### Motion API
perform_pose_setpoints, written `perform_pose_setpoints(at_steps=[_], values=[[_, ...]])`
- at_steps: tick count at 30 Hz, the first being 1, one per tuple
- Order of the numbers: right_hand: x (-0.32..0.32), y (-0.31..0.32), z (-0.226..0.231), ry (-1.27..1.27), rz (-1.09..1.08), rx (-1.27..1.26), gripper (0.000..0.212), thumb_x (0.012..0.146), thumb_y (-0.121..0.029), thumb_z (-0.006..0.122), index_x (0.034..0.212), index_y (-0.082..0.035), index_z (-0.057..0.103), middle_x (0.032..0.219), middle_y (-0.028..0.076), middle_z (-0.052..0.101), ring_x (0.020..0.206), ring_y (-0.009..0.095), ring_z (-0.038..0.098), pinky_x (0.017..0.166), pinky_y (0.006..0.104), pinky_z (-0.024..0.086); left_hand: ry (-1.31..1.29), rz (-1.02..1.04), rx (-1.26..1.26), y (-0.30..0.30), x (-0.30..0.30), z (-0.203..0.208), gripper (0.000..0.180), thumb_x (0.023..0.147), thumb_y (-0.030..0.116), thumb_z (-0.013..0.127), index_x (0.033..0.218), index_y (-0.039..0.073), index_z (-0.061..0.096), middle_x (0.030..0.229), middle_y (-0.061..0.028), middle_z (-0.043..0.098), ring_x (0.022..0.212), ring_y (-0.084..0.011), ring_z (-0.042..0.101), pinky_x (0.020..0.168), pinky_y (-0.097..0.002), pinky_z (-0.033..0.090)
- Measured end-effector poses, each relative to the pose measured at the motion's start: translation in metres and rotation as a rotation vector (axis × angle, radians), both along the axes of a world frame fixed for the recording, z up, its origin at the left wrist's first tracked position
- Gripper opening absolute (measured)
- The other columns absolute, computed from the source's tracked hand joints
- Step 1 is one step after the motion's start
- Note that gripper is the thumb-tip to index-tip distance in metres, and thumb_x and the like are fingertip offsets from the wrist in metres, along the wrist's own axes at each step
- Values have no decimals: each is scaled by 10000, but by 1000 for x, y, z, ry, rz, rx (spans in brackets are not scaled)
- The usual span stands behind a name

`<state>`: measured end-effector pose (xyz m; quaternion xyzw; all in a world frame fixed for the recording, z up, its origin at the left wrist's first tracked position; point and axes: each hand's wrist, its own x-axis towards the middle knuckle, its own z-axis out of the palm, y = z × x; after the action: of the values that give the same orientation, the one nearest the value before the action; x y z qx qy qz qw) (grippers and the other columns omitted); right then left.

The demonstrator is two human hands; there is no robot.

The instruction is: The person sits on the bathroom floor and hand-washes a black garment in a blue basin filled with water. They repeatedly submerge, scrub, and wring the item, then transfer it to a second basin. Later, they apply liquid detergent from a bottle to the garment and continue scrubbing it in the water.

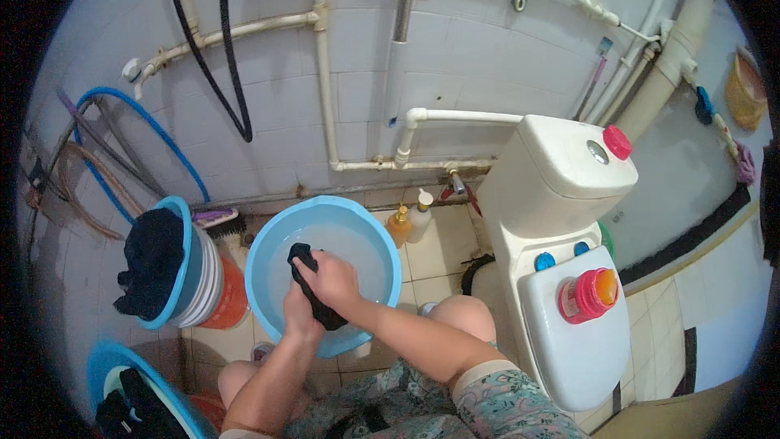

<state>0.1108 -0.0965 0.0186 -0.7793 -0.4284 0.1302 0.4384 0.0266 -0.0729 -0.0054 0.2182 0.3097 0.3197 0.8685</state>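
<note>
Both my hands grip a bunched black cloth point(328, 316) over a light blue basin point(384, 237) of cloudy water. My left hand point(301, 309) is closed round its lower left side. Above and to the right, my right hand point(333, 278) is wrapped over the cloth, with part of it poking out past the fingers. The cloth's lower end hangs between my wrists. Whether it is a garment or a rag I cannot tell.
Dark clothes point(154, 256) fill a blue basin on stacked buckets point(219, 293) at left; another blue tub point(101, 358) with black clothes stands nearer. Two pump bottles point(419, 215) are behind the basin. Right is a toilet point(561, 276) with a red jar point(587, 296) on its lid.
</note>
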Motion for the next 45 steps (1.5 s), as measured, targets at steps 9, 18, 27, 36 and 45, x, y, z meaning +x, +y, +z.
perform_pose_setpoints(at_steps=[9, 18, 27, 36, 45], values=[[26, 16, -59, 537, 30, 200, 335, 891, -247, 516, 1139, -23, 490, 1010, 145, 600, 939, 269, 575, 813, 351, 449, 169, -48, -101, 29, -8, 5, 532, 910, 483, 397, 1267, 92, 446, 1250, -120, 492, 1125, -300, 496, 939, -482, 394], [28, -1, 23, 1019, 29, 388, 363, 910, -258, 520, 1190, -34, 464, 1030, 66, 574, 924, 150, 523, 822, 291, 431, -108, -381, -210, 12, -5, -4, 721, 851, 675, 234, 1400, 207, 244, 1426, -76, 291, 1296, -310, 290, 1041, -592, 143], [-19, -38, 11, -79, 594, 188, 276, 834, -308, 576, 954, -67, 516, 897, 111, 509, 906, 281, 472, 947, 439, 270, -188, -97, -131, 19, 6, 28, 569, 894, 551, 349, 1290, 146, 411, 1271, -69, 468, 1177, -234, 450, 981, -414, 369], [-27, -49, 16, -270, 432, 293, 303, 760, -187, 633, 995, -42, 509, 1090, 146, 448, 1105, 311, 394, 1021, 479, 207, -57, -58, -72, 19, 2, 3, 554, 900, 537, 346, 1288, 147, 414, 1273, -69, 467, 1174, -237, 450, 975, -419, 374], [-26, -43, 9, -191, 593, 210, 557, 722, -117, 633, 1247, -65, 455, 1377, 126, 348, 1338, 303, 213, 1094, 520, 118, -30, -42, -39, 23, 1, 0, 540, 906, 523, 343, 1287, 148, 417, 1276, -70, 465, 1172, -240, 451, 968, -423, 378]])
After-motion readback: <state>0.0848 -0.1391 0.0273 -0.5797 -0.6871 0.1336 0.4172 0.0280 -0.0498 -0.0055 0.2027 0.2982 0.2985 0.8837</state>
